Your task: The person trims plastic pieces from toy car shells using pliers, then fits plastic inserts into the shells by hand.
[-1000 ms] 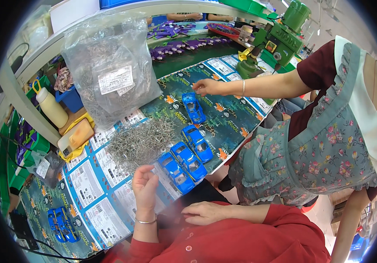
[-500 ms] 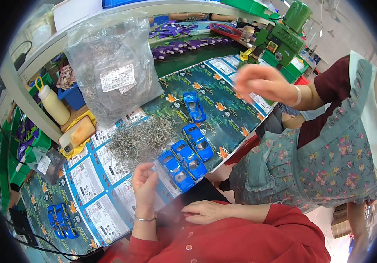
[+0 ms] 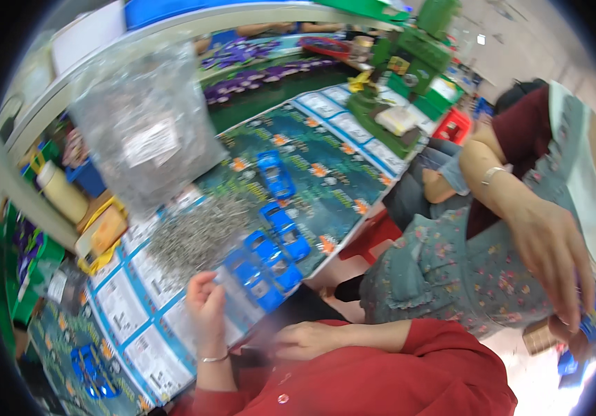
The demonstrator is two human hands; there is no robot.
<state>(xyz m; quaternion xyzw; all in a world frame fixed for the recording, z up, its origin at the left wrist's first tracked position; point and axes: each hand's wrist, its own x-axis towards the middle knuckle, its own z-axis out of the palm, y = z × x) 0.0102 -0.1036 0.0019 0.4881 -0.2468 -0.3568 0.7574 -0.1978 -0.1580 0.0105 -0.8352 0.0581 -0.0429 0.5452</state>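
My left hand (image 3: pixel 205 305) is raised over the printed sheets at the table's near edge, fingers curled in, with nothing visible in them. My right hand (image 3: pixel 305 340) lies low before my red shirt, fingers stretched out and slightly blurred. Just right of my left hand, blue toy car bodies (image 3: pixel 273 260) stand side by side. Another blue car body (image 3: pixel 275 175) lies farther back. Beyond my left hand spreads a heap of thin metal pins (image 3: pixel 204 232). More blue car bodies (image 3: pixel 93 371) sit at the lower left.
A large clear plastic bag (image 3: pixel 138 104) stands behind the pins. Left are a cream bottle (image 3: pixel 64 191), a phone (image 3: pixel 100 232) and green bins (image 3: pixel 41 270). A green machine (image 3: pixel 409 62) is at the far right. Close on the right stands a person in a floral apron (image 3: pixel 436 277).
The view has shifted, moving the table leftward and blurring. The co-worker's hand has dropped from above the table to the lower right, near a blue object. My hands keep nearly the same pose.
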